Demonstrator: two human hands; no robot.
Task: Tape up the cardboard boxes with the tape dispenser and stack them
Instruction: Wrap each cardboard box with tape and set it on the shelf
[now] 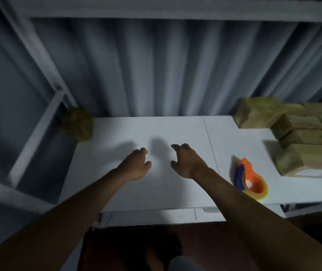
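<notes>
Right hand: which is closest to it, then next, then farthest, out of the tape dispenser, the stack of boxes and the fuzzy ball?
From the right hand:
1. Tape dispenser, just to its right.
2. Fuzzy ball, far left corner of the table.
3. Stack of boxes, right edge. These last two are nearly too close to call.

Dim corner, lit from overhead

A white surface (175, 130) is set against a grey pleated curtain (156, 65), framed by pale metal shelving (39, 118); dark reddish floor (205, 243) is seen below.
</notes>
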